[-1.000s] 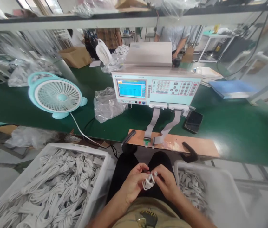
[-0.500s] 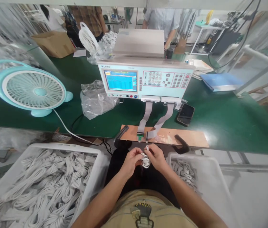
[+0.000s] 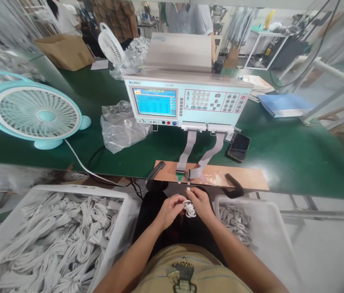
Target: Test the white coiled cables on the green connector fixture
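Observation:
A small coil of white cable [image 3: 190,209] is held between my two hands above my lap. My left hand [image 3: 169,211] pinches the coil's left side with thumb and fingers. Closed on the cable near its white plug, my right hand [image 3: 201,204] points the plug away from me. Just beyond the plug is a small connector on the bench-edge strip [image 3: 248,179]; I cannot tell whether they touch. A little green circuit board [image 3: 180,177] sits beside that connector. Grey ribbon cables [image 3: 187,150] run from there up to a tester [image 3: 213,117] with a lit screen.
On my left stands a white bin [image 3: 123,196] heaped with coiled cables; another bin [image 3: 269,207] at right holds fewer. Black clamps [image 3: 156,176] grip the strip. A fan [image 3: 34,114], plastic bag [image 3: 124,128] and phone [image 3: 239,147] lie on the green bench. People stand behind it.
The coil has shifted slightly right and down, and my left hand has moved a little with it. Text on the tester's screen has changed. A person behind the tester has moved left.

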Tool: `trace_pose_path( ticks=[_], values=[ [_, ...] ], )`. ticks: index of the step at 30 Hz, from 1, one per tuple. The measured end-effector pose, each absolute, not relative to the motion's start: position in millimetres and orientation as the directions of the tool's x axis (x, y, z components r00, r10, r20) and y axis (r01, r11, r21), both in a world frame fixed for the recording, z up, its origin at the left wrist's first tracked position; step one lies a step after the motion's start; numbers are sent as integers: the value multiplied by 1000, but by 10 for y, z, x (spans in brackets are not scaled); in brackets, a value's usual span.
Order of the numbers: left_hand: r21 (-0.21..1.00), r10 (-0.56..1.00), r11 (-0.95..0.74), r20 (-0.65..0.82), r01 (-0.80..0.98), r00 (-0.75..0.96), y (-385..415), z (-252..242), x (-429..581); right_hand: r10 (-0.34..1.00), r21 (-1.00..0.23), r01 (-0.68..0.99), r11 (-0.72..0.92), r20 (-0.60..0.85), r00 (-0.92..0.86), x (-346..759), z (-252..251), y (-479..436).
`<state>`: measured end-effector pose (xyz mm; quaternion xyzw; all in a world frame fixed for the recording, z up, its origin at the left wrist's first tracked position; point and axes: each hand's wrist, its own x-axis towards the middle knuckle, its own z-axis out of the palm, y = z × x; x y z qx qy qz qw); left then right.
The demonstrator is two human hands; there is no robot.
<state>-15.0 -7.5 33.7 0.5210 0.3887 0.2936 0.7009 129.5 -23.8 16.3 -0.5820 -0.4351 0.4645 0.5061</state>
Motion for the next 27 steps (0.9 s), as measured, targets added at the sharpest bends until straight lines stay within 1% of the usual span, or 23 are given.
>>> trace_pose_path(
  ticks=[5,7,9,13,15,17,18,20,22,23,24,27],
  values=[
    [826,773,549,-444,-128,453,-5,327,-95,963,-989,-9,-150,-149,227,1279,217,-173],
    [786,743,602,-487,-140,459,27,325,-86,958,-986,-24,-162,-163,238,1273,229,-160],
    [785,719,612,-499,-99,483,58,329,-97,957,-986,-24,-163,-164,239,1273,229,-155],
    [839,676,524,-514,146,528,107,356,-142,961,-986,-42,-159,-164,224,1277,213,-166],
    [857,668,449,-511,255,541,124,376,-159,961,-987,-53,-150,-158,226,1273,209,-175],
    [881,695,342,-471,326,543,137,398,-166,961,-989,-61,-138,-148,232,1265,216,-180],
    [901,732,264,-420,344,537,141,408,-167,962,-989,-64,-134,-146,232,1258,225,-181],
    [930,821,77,-264,360,506,146,427,-164,962,-988,-73,-133,-146,231,1245,250,-179],
    [928,872,-60,-131,368,471,142,442,-159,961,-988,-78,-132,-147,236,1233,284,-175],
    [928,879,-76,-110,365,464,137,447,-156,959,-988,-75,-132,-146,242,1229,301,-174],
    [933,877,-56,-124,355,464,129,449,-155,957,-989,-72,-132,-146,249,1226,316,-173],
    [954,837,96,-232,285,495,92,437,-149,950,-982,-90,-165,-182,253,1227,345,-172]
  ],
)
